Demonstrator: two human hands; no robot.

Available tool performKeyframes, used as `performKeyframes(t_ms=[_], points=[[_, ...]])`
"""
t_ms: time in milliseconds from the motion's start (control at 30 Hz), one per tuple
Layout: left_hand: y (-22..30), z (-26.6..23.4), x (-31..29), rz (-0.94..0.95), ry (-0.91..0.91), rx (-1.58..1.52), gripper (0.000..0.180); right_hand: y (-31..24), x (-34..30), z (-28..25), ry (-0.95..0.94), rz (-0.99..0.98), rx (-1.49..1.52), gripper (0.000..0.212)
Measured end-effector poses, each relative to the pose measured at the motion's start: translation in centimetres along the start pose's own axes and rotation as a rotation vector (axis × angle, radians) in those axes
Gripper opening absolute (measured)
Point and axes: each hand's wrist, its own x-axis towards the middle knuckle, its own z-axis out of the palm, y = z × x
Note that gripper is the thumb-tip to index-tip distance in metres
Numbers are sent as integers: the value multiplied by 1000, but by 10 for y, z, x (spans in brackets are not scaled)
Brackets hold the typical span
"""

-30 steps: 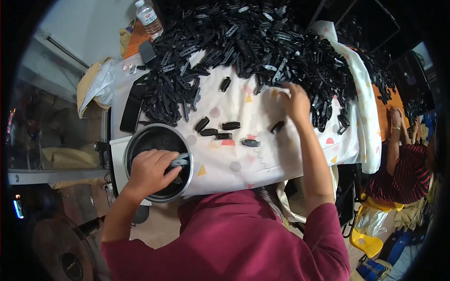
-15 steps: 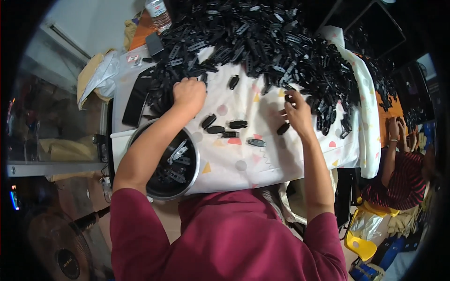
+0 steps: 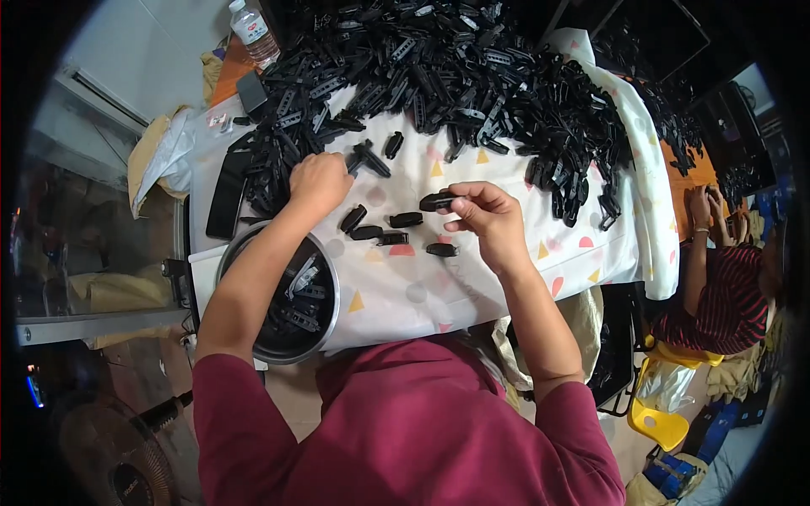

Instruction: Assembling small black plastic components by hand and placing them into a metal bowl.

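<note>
Between the thumb and fingers of my right hand (image 3: 491, 218) is a small black oblong plastic part (image 3: 437, 201), held just above the cloth. My left hand (image 3: 321, 180) is closed, knuckles up, at the near left edge of a big heap of black plastic parts (image 3: 439, 72). Its fingertips are hidden; dark parts (image 3: 369, 158) lie right beside them. Several loose oblong parts (image 3: 367, 232) are scattered on the cloth between my hands, with one (image 3: 441, 250) nearer me. Under my left forearm stands a round metal pot (image 3: 335, 291) with dark and silvery parts inside.
A white patterned cloth (image 3: 380, 320) covers the table. On the left lie a black phone (image 3: 226, 194) and a dark box (image 3: 251, 91), with a bottle (image 3: 253, 34) behind. A fan (image 3: 126, 447) stands lower left. At the right, another person in a striped top (image 3: 717, 287) sits working.
My right hand has moved left and toward me, bringing a black part over the cloth. My left hand has shifted slightly nearer, with dark parts now at its fingertips. The whole view has shifted a little.
</note>
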Motion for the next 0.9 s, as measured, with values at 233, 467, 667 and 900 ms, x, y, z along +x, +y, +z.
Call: performKeyframes(t_ms=[233,467,667,900], points=[[34,-50,-28,68,-527,-1419,19,-11,-7,16,-125,-287,-254,15],[56,-63,-48,370,-338,-1006,29,-8,-15,22,10,-737,-702,19],[64,-47,-54,535,-26,-803,29,-3,-7,24,249,-805,-957,28],[37,11,-23,290,-174,-814,31,-6,31,-9,-76,-263,-995,58]])
